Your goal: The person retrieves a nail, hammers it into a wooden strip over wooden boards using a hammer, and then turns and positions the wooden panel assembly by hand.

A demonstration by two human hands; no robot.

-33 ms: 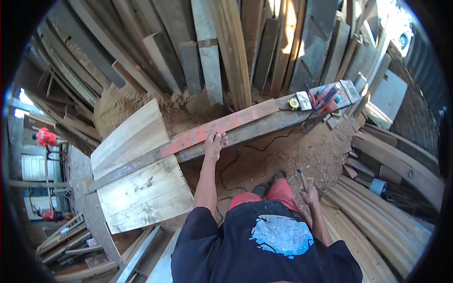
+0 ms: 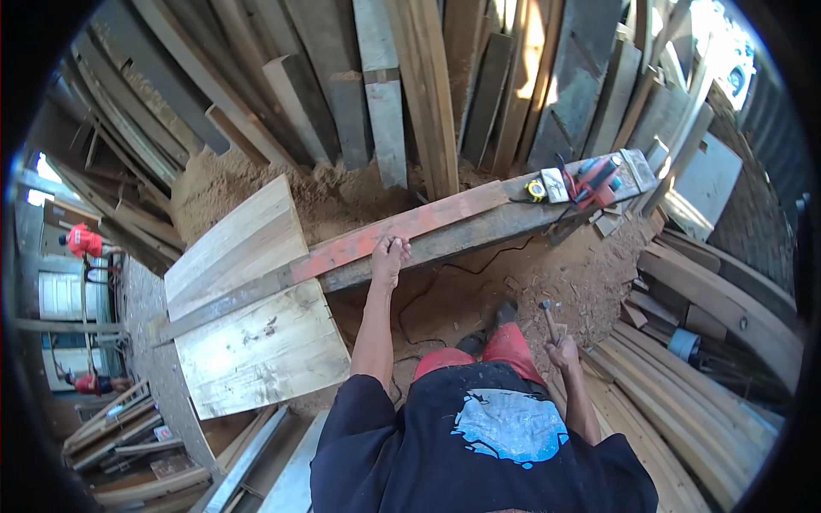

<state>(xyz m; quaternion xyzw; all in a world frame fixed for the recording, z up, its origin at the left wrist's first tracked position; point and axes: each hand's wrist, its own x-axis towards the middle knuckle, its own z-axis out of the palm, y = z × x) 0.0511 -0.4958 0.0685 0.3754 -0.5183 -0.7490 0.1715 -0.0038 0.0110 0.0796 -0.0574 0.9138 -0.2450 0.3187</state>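
The fingers of the left hand [image 2: 391, 256] are curled inward at the near edge of the red-painted board [image 2: 428, 220]; whether they grip it or only rest there, I cannot tell. The fingers of the right hand [image 2: 564, 350] are closed around the handle of a hammer [image 2: 550, 321], low and well apart from the board. If a blow came near this edge, the left fingers could be hit, I think, because they lie so close. The board lies along a dark wooden beam [image 2: 453, 246], and two pale wooden panels [image 2: 231, 235] [image 2: 265, 350] reach out beyond it; pressure on their outer part could tip them. Further out, strong shaking might move the tape measure [image 2: 536, 189] and red power tool [image 2: 594, 181] off the beam. The black cable [image 2: 404, 318] on the ground could catch a foot.
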